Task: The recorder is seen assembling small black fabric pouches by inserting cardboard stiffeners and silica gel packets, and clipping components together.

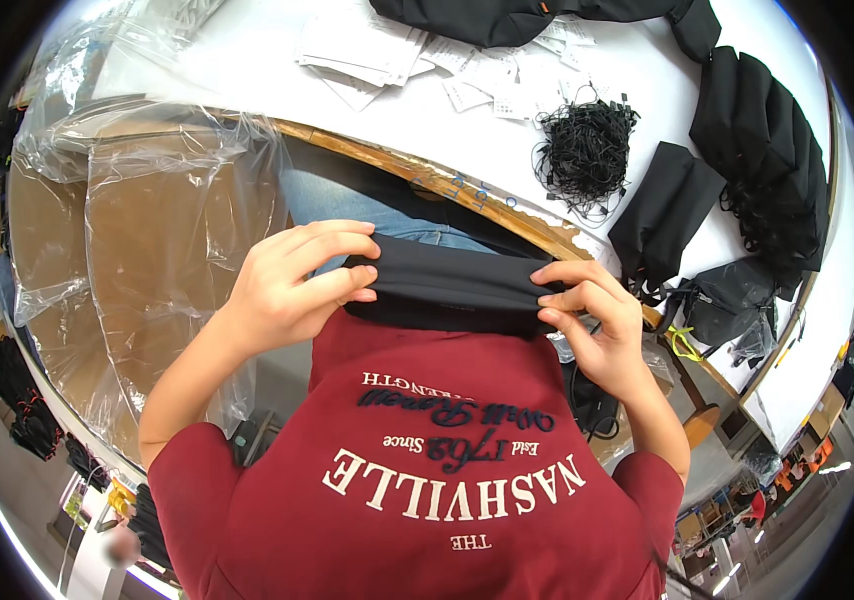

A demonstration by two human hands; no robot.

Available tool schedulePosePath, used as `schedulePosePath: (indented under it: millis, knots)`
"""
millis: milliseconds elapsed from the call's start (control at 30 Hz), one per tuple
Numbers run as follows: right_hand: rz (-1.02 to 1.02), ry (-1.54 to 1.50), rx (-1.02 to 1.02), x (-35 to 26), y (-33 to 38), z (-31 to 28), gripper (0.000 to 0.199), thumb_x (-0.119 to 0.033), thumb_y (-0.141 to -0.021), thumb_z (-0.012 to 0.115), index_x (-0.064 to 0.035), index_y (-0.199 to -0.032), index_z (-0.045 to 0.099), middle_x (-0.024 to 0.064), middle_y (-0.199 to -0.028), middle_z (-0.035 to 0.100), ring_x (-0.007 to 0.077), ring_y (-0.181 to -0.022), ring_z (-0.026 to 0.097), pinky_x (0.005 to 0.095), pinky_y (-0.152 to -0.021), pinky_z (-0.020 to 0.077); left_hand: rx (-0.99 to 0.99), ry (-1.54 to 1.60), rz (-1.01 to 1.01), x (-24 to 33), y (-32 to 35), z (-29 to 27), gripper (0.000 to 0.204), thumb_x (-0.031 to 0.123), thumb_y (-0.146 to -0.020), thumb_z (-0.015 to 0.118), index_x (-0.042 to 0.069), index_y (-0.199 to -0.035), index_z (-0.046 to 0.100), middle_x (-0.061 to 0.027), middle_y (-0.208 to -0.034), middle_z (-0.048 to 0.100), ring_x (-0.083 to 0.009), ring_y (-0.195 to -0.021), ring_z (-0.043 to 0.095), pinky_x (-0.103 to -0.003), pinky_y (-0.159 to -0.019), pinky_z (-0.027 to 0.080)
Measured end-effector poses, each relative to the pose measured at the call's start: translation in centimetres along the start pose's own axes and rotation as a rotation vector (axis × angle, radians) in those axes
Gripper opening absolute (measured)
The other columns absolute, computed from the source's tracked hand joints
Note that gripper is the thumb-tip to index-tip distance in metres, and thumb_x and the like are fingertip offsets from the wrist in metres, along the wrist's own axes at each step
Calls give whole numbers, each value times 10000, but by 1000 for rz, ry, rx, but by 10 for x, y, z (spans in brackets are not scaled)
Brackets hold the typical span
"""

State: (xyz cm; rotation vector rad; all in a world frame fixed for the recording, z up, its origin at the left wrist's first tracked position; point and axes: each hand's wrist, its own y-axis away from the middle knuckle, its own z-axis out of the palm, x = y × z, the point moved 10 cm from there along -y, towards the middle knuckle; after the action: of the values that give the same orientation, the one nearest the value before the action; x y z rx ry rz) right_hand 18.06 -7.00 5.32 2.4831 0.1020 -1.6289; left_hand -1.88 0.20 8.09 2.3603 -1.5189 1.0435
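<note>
A flat, long black fabric pouch (462, 285) is stretched level across my lap, close to my red shirt. Its left end is pinched between the thumb and fingers of my left hand (307, 270). At the other end, my right hand (597, 310) grips the pouch the same way, thumb below and fingers above. A crease runs along its length, and its underside is hidden.
On the white table (217, 65) ahead lie loose paper slips (367, 45), a tangled heap of black cords (587, 155) and several stacked black fabric pieces (762, 140). A cardboard box (157, 250) under clear plastic stands at my left. A yellow strap (685, 343) hangs at the right edge.
</note>
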Motion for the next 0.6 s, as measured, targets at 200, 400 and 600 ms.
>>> schedulePosePath:
  millis: [200,400,600]
  knots:
    - [56,-24,-3,-14,1,-17,131,-56,-744,744,-2,-821,653,114,-1105,635,188,-844,635,280,-691,523,27,229,6,3,-13,-2,340,125,-688,782,101,-1012,682,-175,-1167,573,-315,-1033,608,-363,-773,548]
    - [202,-181,527,5,64,-107,163,-21,-748,734,-8,-869,625,166,-1204,582,163,-960,585,272,-753,516,199,265,-257,-44,-21,-3,386,265,-855,645,30,-1157,588,-207,-1359,409,-286,-1137,528,-370,-906,463]
    - [205,270,1361,13,158,-160,175,-54,-835,702,5,-971,611,125,-1242,524,199,-1043,558,306,-822,510,213,324,-375,-64,-51,20,204,91,-876,577,26,-1065,617,-146,-1323,465,-222,-1120,534,-329,-893,460]
